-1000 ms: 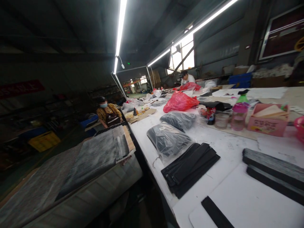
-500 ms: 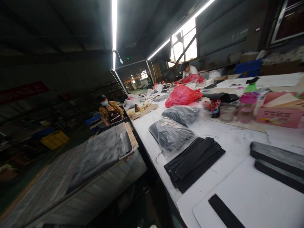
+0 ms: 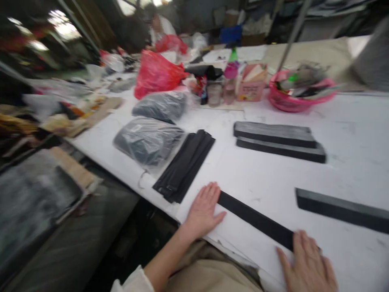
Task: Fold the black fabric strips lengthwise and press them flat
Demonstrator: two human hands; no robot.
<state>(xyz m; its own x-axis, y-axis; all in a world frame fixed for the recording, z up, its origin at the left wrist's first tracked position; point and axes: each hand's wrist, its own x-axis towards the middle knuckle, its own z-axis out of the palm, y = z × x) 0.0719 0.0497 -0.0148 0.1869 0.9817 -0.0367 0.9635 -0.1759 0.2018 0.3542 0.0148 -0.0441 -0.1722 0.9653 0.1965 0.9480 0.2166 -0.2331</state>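
A long black fabric strip (image 3: 257, 217) lies flat across the white tabletop in front of me. At its left end rests my left hand (image 3: 204, 211), fingers stretched out and thumb apart. My right hand (image 3: 308, 263) lies flat over the strip's right end, fingers extended, hiding that end. Left of my left hand is a loose pile of black strips (image 3: 185, 166). Beyond the strip are two stacked bundles of grey-topped black strips (image 3: 276, 140). Another such bundle (image 3: 340, 209) sits to the right, beyond my right hand.
Clear plastic bags of dark material (image 3: 148, 140) and a red plastic bag (image 3: 158, 75) stand farther back. A pink basket (image 3: 299, 97) and a pink box (image 3: 251, 87) line the far side. Left of the table edge is a cloth-topped stack (image 3: 36, 190). A person (image 3: 162, 28) is at the far end.
The view has swung down and to the right. Both my hands, out of sight before, now show on the black strip. The pink basket has come into view.
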